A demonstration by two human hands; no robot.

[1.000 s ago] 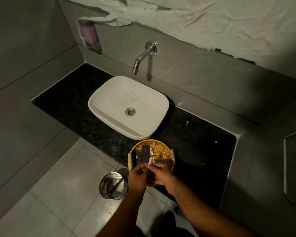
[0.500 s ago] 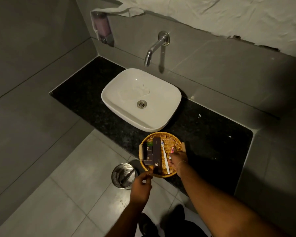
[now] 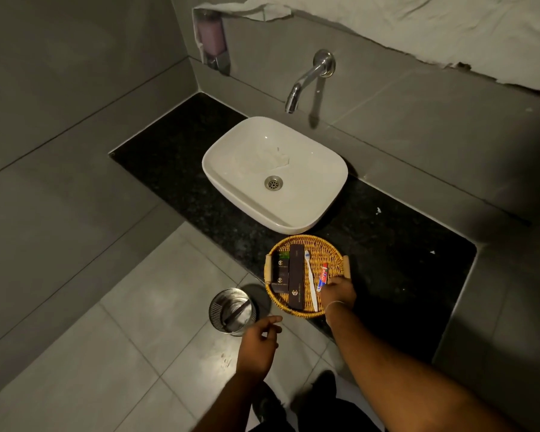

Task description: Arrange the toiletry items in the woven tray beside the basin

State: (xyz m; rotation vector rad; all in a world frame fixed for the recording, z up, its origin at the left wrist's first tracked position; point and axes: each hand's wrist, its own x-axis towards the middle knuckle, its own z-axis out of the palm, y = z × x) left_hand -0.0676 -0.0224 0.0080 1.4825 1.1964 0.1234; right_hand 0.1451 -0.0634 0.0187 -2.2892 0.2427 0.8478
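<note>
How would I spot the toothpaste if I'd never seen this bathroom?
Find the white basin on the black counter; the round woven tray sits just in front of it. Inside, rightmost beside the white toothbrush, lies the small toothpaste tube, the only red item there.

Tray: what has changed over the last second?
Both hands met over the tray's near edge with the toothpaste. Since then the toothbrush was laid beside the long box, the right hand set the toothpaste down, and the left hand drew back empty. Boxes and tray stayed put.
</note>
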